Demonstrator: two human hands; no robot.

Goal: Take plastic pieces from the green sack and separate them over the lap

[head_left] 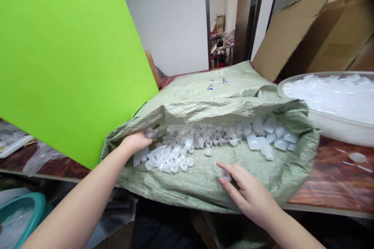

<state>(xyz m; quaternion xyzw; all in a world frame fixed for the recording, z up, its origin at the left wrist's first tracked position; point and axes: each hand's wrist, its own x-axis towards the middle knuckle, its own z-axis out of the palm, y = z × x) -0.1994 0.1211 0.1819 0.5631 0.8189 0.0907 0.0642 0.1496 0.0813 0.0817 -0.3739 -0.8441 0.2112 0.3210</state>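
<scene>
A pale green woven sack [204, 186] lies on its side with its mouth gaping toward me. Inside are many small translucent white plastic pieces [175, 149], tube-like with round open ends; larger flat-sided ones [265, 144] gather at the right. My left hand [136, 142] reaches into the left part of the mouth, against some pieces; its fingers are mostly hidden, so its grip does not show. Over the sack's lower lip, my right hand [245, 188] pinches one translucent plastic piece [226, 175] between thumb and fingers.
A bright green board [73, 54] leans at the left. To the right stands a large round tub [344, 124] of white pieces, with an opened cardboard box [295, 31] behind it. A teal basin [37, 206] sits low at left. The tabletop [336, 179] is reddish brown.
</scene>
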